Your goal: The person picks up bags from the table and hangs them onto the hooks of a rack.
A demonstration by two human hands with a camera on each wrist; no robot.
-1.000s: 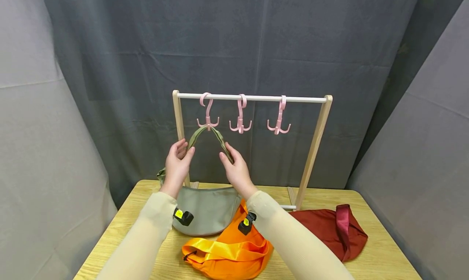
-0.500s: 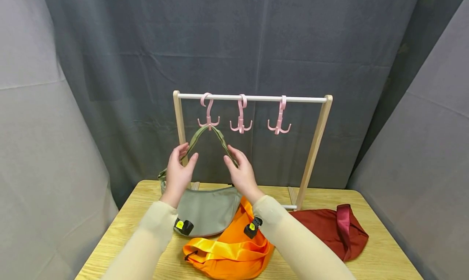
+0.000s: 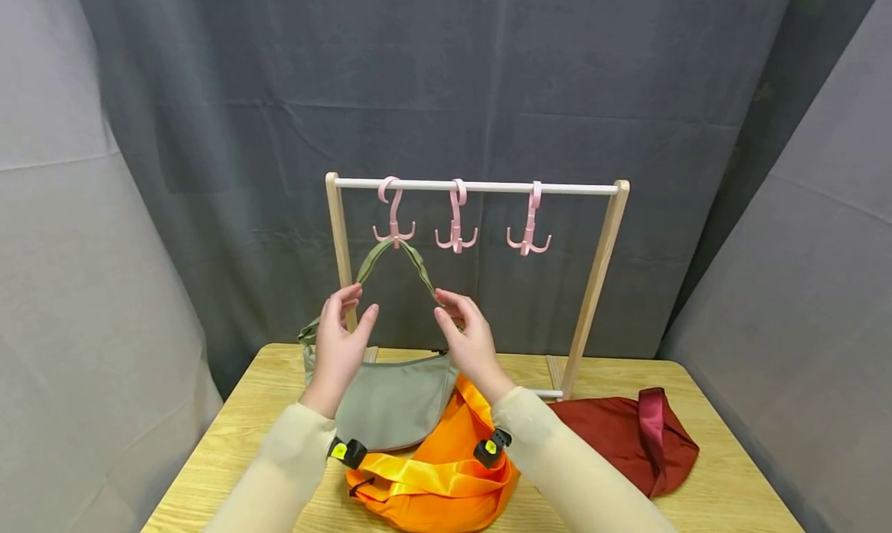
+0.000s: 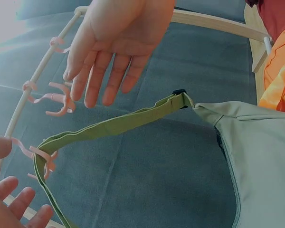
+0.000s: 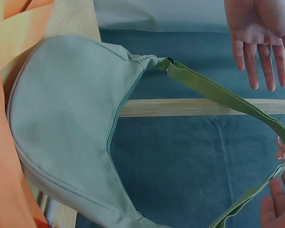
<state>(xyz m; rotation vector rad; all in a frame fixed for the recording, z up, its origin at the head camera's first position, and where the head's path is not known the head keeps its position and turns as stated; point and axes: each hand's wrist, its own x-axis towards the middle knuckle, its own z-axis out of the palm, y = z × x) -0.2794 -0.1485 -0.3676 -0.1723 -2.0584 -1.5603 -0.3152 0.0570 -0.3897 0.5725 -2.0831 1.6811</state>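
Observation:
A grey-green bag has its green strap looped over the leftmost pink hook. My left hand is beside the strap's left side, fingers relaxed. On the other side is my right hand, its fingers extended. Both wrist views show gaps between the hands and the strap; neither hand grips it. In the head view, the left forearm and hand cover part of the bag.
Two more pink hooks hang from the rack's white bar. On the wooden table, an orange bag lies in front and a dark red bag at the right. Grey curtains surround the table.
Both hands have moved down along the strap, and the right hand has moved outward to the right. They have let go of the strap, which stays over the hook.

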